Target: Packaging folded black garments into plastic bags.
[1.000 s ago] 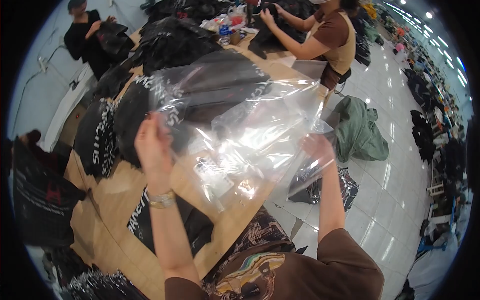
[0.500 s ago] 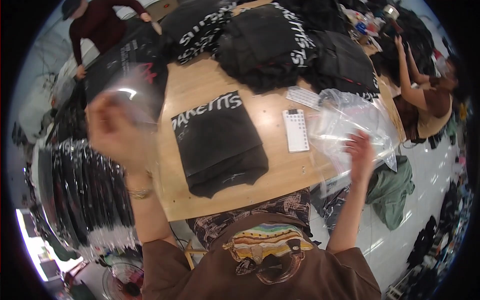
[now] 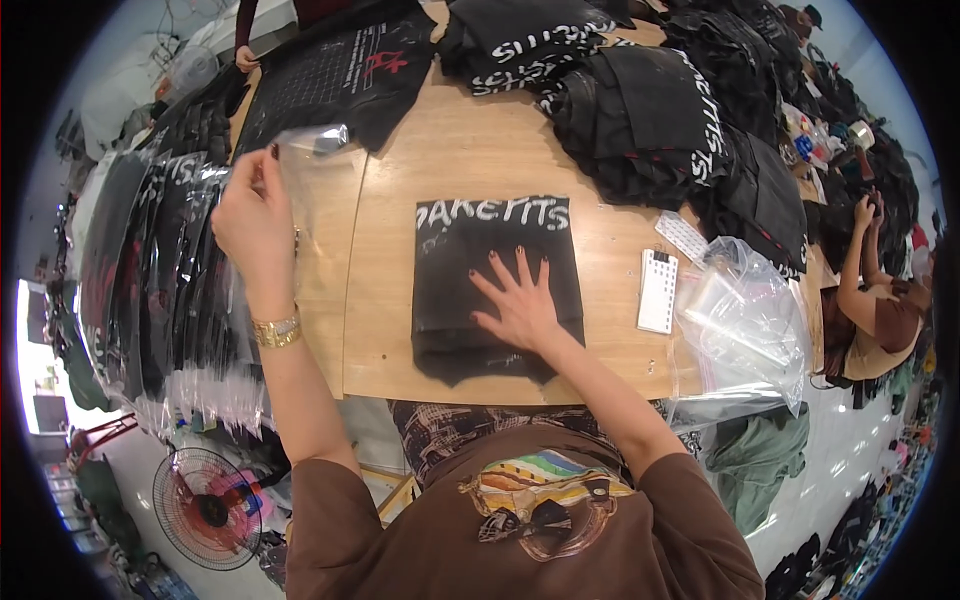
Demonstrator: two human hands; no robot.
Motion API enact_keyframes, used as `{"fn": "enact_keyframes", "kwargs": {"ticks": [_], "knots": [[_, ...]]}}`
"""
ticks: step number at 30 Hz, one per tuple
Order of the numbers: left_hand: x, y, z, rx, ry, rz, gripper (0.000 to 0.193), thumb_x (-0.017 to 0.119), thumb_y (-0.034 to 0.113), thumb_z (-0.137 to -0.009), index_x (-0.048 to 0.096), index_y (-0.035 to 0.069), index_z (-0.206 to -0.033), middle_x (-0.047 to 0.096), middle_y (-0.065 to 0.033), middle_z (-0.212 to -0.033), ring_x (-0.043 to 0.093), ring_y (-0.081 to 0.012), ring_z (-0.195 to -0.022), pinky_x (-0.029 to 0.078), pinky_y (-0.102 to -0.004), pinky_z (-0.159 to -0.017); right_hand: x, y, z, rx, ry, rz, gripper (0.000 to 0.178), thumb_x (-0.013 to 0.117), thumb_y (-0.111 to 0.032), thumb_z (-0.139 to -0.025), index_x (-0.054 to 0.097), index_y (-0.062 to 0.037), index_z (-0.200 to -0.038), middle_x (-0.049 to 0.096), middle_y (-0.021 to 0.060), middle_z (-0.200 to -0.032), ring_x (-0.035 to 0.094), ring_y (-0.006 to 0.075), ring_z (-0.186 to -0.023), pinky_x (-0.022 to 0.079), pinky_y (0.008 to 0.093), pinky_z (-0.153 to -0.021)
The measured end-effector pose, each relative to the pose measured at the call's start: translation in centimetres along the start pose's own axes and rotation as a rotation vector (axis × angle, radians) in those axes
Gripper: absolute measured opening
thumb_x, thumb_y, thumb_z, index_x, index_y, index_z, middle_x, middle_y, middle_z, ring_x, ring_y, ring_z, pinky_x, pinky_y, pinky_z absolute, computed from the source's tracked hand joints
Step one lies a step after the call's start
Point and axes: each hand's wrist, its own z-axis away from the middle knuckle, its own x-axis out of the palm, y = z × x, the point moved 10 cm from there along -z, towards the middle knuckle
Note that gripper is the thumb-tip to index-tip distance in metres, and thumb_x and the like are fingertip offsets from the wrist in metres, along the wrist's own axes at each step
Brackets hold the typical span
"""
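A folded black T-shirt (image 3: 445, 310) with white lettering along its far edge lies flat on the wooden table. Spread out on top of it, my right hand (image 3: 522, 308) presses the cloth with its fingers apart. Off to the left, my left hand (image 3: 252, 218) is raised and pinches a clear plastic bag (image 3: 315, 158). The bag hangs thin and see-through beside the hand, so its full outline is hard to make out.
A pile of clear bags (image 3: 745, 325) lies at the table's right edge, beside a white sheet of labels (image 3: 657, 292). Stacks of black shirts (image 3: 640, 120) fill the far side. Bagged shirts (image 3: 150, 290) stand in a row at left. A co-worker (image 3: 880, 320) stands at right.
My right hand has left the bag pile and come down on the shirt. My left hand still holds up the clear bag. The whole view has shifted, and the shirt now appears straighter.
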Motion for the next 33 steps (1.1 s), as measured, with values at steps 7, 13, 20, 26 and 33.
{"fn": "enact_keyframes", "kwargs": {"ticks": [7,13,20,26,33], "knots": [[-0.3,8.2,-0.8,0.297,0.251,0.414,0.011,0.059,0.021,-0.083,0.065,0.013,-0.087,0.064,-0.0053,-0.069,0.059,-0.0218,-0.057,0.045,-0.0303,-0.052,0.6,-3.0,1.6,0.034,-0.081,-0.212,0.062,0.042,-0.059,-0.082,0.042,-0.0198,-0.13,0.036,0.0101,-0.137,0.026,0.0391,-0.127,0.018,0.0624,-0.099],[5.5,15.2,10.2,0.6,-0.05,0.556,0.012,0.064,0.019,-0.077,0.063,0.011,-0.087,0.061,-0.0048,-0.073,0.059,-0.0223,-0.067,0.047,-0.033,-0.051,-2.1,3.0,-1.4,0.434,-0.192,-2.535,0.084,0.023,-0.069,-0.083,0.037,-0.0012,-0.129,0.05,0.0246,-0.119,0.049,0.0324,-0.111,0.039,0.0454,-0.093],[7.2,12.1,24.5,0.458,-0.695,0.579,0.023,0.07,0.017,-0.071,0.063,0.008,-0.09,0.062,-0.005,-0.091,0.058,-0.0209,-0.073,0.05,-0.0306,-0.064,1.4,6.3,2.6,0.54,-0.406,-1.99,0.035,0.05,-0.025,-0.089,0.052,-0.0011,-0.115,0.06,0.0119,-0.102,0.062,0.0207,-0.082,0.05,0.036,-0.079],[7.9,8.4,25.6,0.236,-0.702,0.568,0.035,0.073,0.028,-0.068,0.062,0.007,-0.094,0.058,-0.0084,-0.097,0.054,-0.025,-0.09,0.048,-0.0342,-0.073,5.0,7.7,4.1,0.713,-0.256,-1.727,0.018,0.055,-0.005,-0.084,0.056,-0.0029,-0.102,0.06,0.0054,-0.094,0.061,0.0178,-0.084,0.052,0.037,-0.076],[13.1,4.9,28.4,0.186,-0.844,0.075,0.07,0.051,0.046,-0.083,0.024,0.015,-0.139,0.02,-0.0229,-0.141,0.016,-0.0465,-0.128,0.015,-0.0594,-0.1,3.9,1.3,5.6,0.741,-0.666,-2.514,0.03,0.058,-0.019,-0.085,0.05,-0.0069,-0.111,0.061,0.0169,-0.099,0.063,0.0206,-0.07,0.053,0.031,-0.056]]}}
